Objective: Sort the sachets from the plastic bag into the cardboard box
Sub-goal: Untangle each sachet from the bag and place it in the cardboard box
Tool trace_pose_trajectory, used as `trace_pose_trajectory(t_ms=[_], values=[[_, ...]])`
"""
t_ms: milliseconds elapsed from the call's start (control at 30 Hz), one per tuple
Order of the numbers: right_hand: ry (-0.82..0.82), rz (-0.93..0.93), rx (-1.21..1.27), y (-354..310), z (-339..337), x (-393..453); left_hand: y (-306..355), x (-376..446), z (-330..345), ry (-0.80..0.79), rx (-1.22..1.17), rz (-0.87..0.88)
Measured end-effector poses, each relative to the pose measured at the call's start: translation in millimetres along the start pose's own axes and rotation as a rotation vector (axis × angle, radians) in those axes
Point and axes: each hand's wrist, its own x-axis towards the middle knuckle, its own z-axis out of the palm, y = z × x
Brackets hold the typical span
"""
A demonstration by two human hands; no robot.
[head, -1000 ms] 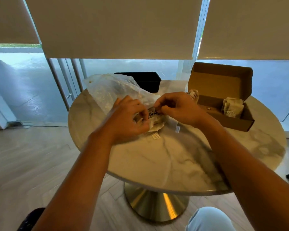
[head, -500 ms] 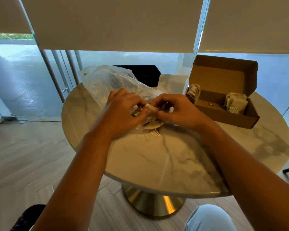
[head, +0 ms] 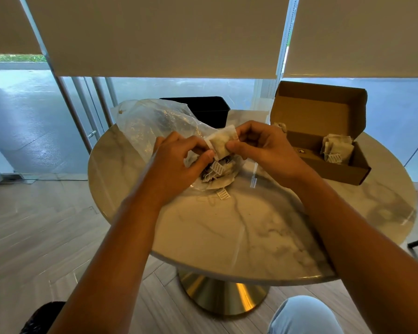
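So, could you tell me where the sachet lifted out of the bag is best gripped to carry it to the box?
Grip the sachet by its right edge, coming from the right, where the right hand already pinches it. It is flat and thin, held up clear of the plastic bag, so a thumb-and-finger pinch suits it. The left hand seems to hold its lower left edge, and the cardboard box lies to the right.

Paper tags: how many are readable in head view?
3. One tag lies on the table below the bag mouth, one in the sachet pile there, one in the cardboard box. More may be hidden.
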Motion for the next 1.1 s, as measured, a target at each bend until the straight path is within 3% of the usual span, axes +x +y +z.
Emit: trace_pose_trajectory(t_ms=[167,567,700,867,1000,1100], values=[[0.051,-0.032,0.056,-1.6,-1.6,0.8,-0.7,-0.5,5.5,-0.155,0.098,-0.007],[0.209,-0.023,0.197,-5.9,-4.9,3.9,-1.7,-3.1,2.8,-0.309,0.105,0.044],[0.19,0.011,0.125,-2.3,-3.5,3.2,2.9,-5.0,2.9,-0.263,0.045,-0.018],[0.094,0.053,0.018,0.0,0.3,0.9,5.7,3.3,3.6,-0.035,-0.03,-0.059],[0.021,0.07,-0.018,0.4,2.4,-0.6,5.6,1.6,3.1,-0.038,-0.03,-0.04],[0.069,0.073,-0.032,0.5,0.9,0.2,6.4,-5.9,1.3,-0.124,-0.017,0.002]])
